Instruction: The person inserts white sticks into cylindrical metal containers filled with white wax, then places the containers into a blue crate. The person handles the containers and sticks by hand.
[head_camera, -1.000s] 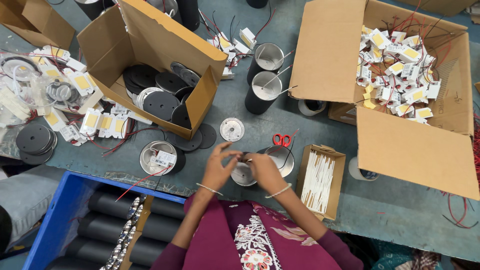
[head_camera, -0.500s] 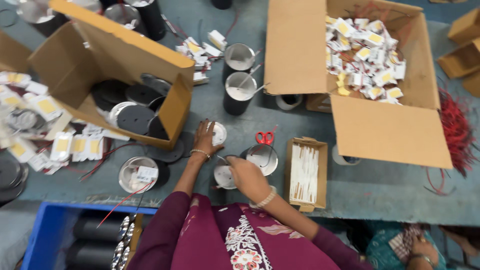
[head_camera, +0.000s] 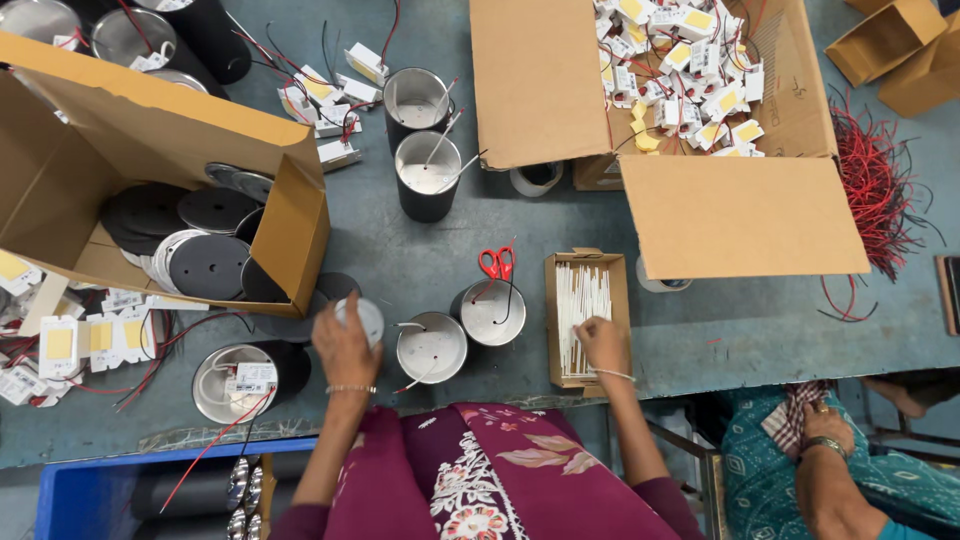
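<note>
A worker's hands spread apart across a grey-blue tabletop (head_camera: 420, 250) crowded with lamp parts. At nine o'clock an open brown cardboard box (head_camera: 150, 150) lies tipped on its side, so its flat black metal discs (head_camera: 205, 265) slide out within reach; below it, white rectangular driver modules with yellow faces (head_camera: 60, 345) trail red and black wires. The left hand (head_camera: 345, 345) closes its fingers round a small round white disc (head_camera: 365, 318), gripped by the rim just above the tabletop. At the centre, black cylindrical housings with dull silver insides (head_camera: 432, 347) stand mouth-up, wires poking out, ready for fitting; red-handled scissors (head_camera: 497, 262) lie at twelve o'clock from them. The right hand (head_camera: 603, 343) dips into a narrow cardboard tray of thin white sleeves (head_camera: 583, 305), fingertips curled down onto the packed rows; whether it pinches one, I cannot tell. At one o'clock a large carton (head_camera: 740, 215) brims with more modules, loose red wires (head_camera: 875, 180) beside it. At four o'clock, another person's hand (head_camera: 825, 425) rests in teal cloth.
</note>
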